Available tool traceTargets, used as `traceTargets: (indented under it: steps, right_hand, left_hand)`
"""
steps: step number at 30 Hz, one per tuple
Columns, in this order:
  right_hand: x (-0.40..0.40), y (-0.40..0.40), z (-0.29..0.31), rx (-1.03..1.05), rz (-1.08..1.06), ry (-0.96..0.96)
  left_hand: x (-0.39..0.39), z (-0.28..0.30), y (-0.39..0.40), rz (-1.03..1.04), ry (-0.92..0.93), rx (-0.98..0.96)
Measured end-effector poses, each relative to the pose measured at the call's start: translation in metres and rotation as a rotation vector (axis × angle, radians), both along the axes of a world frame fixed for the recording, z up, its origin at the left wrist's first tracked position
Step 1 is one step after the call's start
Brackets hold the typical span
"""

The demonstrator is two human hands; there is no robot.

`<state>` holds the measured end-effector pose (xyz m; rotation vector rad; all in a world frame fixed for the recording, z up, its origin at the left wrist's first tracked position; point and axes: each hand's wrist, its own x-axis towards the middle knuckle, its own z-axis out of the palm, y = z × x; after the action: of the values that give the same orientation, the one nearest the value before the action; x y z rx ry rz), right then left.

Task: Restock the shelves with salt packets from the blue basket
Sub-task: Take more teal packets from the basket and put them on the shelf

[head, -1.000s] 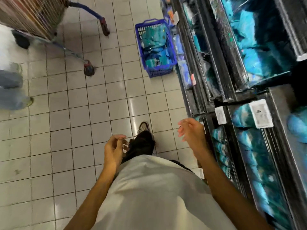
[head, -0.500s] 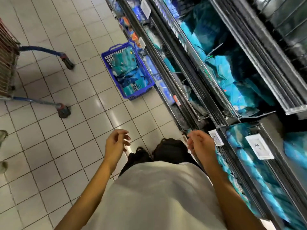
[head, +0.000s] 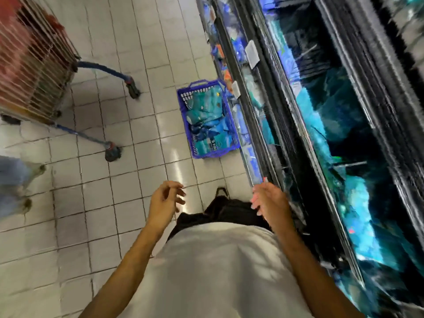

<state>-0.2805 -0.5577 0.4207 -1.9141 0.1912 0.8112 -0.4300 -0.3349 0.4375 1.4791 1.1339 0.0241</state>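
Blue basket (head: 207, 121) of salt packets (head: 206, 125) — now nearer ahead than a second ago. My left hand (head: 165, 203), right hand (head: 269, 203): loosely open, empty — next pickup pending.

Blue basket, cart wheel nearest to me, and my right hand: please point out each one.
Basket (head: 183, 125): head view, on its left wall.
Cart wheel (head: 112, 153): head view, on the dark caster.
Right hand (head: 270, 201): head view, on the back of the hand.

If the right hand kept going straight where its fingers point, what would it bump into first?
Probably the shelf edge just ahead of the right hand; depth is blurred, so it might slip past toward the blue basket.
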Motion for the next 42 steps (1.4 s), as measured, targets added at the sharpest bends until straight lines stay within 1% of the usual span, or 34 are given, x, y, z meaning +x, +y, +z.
traceTargets:
  steps: [5,8,13,16,18,22,25,28,30,32,35,38,40,42]
  right_hand:
    - [0.047,0.081,0.023,0.069,0.243,-0.019]
    - [0.063,0.131,0.029,0.052,0.352,0.000]
    - [0.067,0.199,0.013,0.003,0.534,0.024]
    - [0.070,0.230,0.002,-0.039,0.574,0.037]
    - [0.075,0.247,-0.005,-0.062,0.537,0.047]
    - [0.090,0.269,-0.024,-0.093,0.455,0.055]
    - [0.107,0.279,-0.052,-0.142,0.397,0.093]
    - [0.125,0.287,-0.099,-0.193,0.296,0.179]
    - [0.137,0.292,-0.144,-0.217,0.230,0.259]
    - [0.152,0.297,-0.199,-0.240,0.177,0.336]
    - [0.176,0.304,-0.293,-0.289,0.173,0.417]
    - [0.195,0.312,-0.383,-0.346,0.143,0.457]
    - [0.203,0.317,-0.435,-0.370,0.107,0.493]
    - [0.209,0.322,-0.481,-0.418,0.062,0.509]
  left_hand:
    - [-0.014,-0.002,0.020,0.275,0.015,-0.006]
    - [-0.019,-0.004,0.031,0.428,0.021,-0.013]
    - [-0.009,-0.015,0.057,0.527,0.019,-0.044]
    - [0.007,-0.024,0.093,0.509,0.043,-0.070]
    - [0.023,-0.032,0.120,0.460,0.068,-0.085]
    - [0.062,-0.051,0.168,0.279,0.129,-0.118]
    - [0.100,-0.076,0.194,0.126,0.186,-0.178]
    - [0.143,-0.116,0.209,-0.011,0.263,-0.234]
    - [0.175,-0.152,0.214,-0.097,0.290,-0.231]
    - [0.209,-0.196,0.219,-0.148,0.311,-0.209]
    - [0.257,-0.272,0.228,-0.186,0.338,-0.178]
    - [0.305,-0.350,0.240,-0.260,0.338,-0.073]
    - [0.335,-0.395,0.251,-0.322,0.357,0.062]
    - [0.366,-0.436,0.269,-0.366,0.319,0.227]
